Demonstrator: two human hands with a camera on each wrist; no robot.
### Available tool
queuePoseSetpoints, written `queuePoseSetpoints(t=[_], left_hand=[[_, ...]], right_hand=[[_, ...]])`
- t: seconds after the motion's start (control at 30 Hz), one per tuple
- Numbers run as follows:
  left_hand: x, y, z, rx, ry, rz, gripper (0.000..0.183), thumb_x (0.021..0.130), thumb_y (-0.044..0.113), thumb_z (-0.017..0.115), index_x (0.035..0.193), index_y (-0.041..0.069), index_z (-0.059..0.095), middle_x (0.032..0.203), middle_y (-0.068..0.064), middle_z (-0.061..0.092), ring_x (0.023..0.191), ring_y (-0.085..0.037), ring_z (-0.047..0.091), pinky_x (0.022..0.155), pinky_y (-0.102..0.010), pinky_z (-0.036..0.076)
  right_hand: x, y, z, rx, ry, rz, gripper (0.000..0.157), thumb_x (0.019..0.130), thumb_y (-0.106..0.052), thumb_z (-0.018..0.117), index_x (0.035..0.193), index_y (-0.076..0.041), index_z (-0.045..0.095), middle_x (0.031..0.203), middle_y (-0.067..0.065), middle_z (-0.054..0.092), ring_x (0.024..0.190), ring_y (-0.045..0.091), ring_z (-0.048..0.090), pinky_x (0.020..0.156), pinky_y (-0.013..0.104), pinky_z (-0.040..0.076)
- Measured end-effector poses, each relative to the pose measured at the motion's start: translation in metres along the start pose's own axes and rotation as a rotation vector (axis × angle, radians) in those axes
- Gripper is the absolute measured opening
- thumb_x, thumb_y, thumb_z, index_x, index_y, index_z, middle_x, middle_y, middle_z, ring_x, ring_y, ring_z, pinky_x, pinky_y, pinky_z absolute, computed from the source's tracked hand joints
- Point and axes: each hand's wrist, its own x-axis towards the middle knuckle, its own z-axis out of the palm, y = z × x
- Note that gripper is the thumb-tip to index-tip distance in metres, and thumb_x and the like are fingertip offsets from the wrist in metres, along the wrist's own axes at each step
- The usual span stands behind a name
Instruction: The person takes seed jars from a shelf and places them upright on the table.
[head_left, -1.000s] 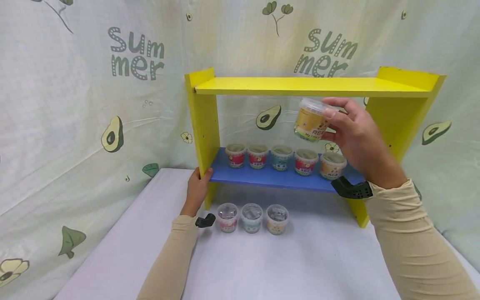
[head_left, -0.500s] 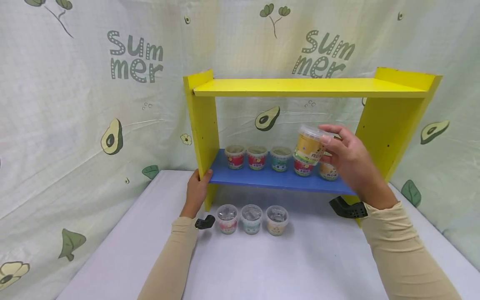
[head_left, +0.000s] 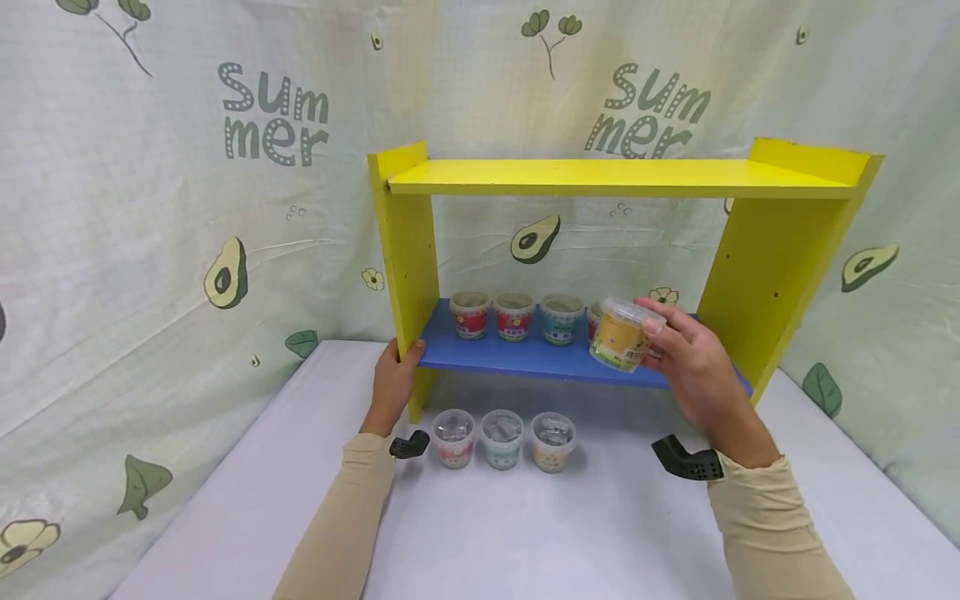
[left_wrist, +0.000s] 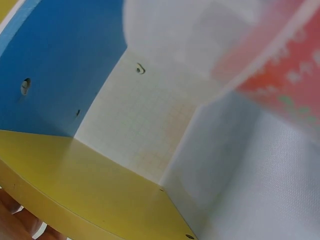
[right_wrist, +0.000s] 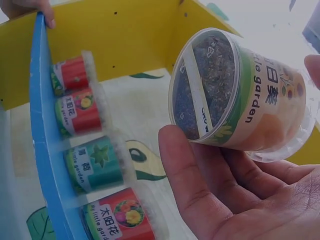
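Note:
My right hand [head_left: 701, 371] grips a lidded clear plastic plant cup [head_left: 622, 335] with an orange label, tilted, in front of the blue shelf's [head_left: 480, 354] right part. In the right wrist view, dark soil and a pale strip show through the base of this plant cup [right_wrist: 210, 85]. Two red-labelled cups [head_left: 513, 318] and a green-labelled cup [head_left: 561, 321] stand on the shelf; another red one [head_left: 593, 317] is mostly hidden behind the held cup. At the left, my left hand [head_left: 392, 387] holds the front edge of the shelf unit's yellow side panel [head_left: 408, 267].
Three cups with pink, teal and orange labels [head_left: 453, 450] [head_left: 502, 450] [head_left: 553, 454] stand in a row on the white table [head_left: 600, 533] below the shelf. A yellow top board [head_left: 600, 177] spans above. Patterned cloth [head_left: 300, 208] hangs behind.
My right hand has lowered the orange-labelled plant cup from just under the top board to the blue shelf's height, covering the cups behind it. My left hand stays in place.

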Motion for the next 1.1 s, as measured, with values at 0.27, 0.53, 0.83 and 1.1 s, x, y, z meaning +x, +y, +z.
queuePoseSetpoints(t=[0.27,0.53,0.83,1.1], left_hand=[[0.0,-0.003,0.0,-0.009,-0.003,-0.027,0.066,0.098,0.057,0.053,0.139,0.006,0.048,0.128,-0.017,0.057,0.112,-0.035,0.054,0.102,-0.053,0.042],[0.003,-0.004,0.0,-0.017,-0.003,-0.016,0.067,0.096,0.06,0.052,0.137,0.006,0.05,0.126,-0.016,0.058,0.112,-0.035,0.055,0.102,-0.054,0.042],[0.005,-0.002,-0.001,0.0,-0.005,-0.016,0.067,0.097,0.06,0.052,0.135,0.005,0.051,0.124,-0.017,0.057,0.11,-0.035,0.054,0.1,-0.053,0.043],[0.005,-0.006,-0.001,-0.005,-0.023,-0.01,0.066,0.098,0.059,0.052,0.137,0.005,0.049,0.125,-0.017,0.057,0.112,-0.035,0.054,0.101,-0.054,0.042]], right_hand=[[-0.005,0.005,-0.001,-0.091,0.002,0.031,0.051,0.106,-0.024,0.05,0.149,-0.003,0.034,0.137,0.012,0.039,0.12,0.024,0.045,0.09,0.023,0.049],[-0.01,0.013,-0.006,-0.26,0.011,0.09,0.054,0.104,-0.026,0.054,0.147,-0.002,0.033,0.135,0.019,0.046,0.113,0.02,0.053,0.087,0.022,0.051],[-0.019,0.023,-0.013,-0.3,-0.015,0.141,0.059,0.103,-0.027,0.056,0.147,0.0,0.027,0.139,0.024,0.045,0.115,0.025,0.053,0.089,0.026,0.052],[-0.03,0.032,-0.02,-0.319,0.001,0.154,0.059,0.102,-0.024,0.058,0.145,0.003,0.028,0.136,0.027,0.046,0.111,0.019,0.054,0.086,0.025,0.053]])
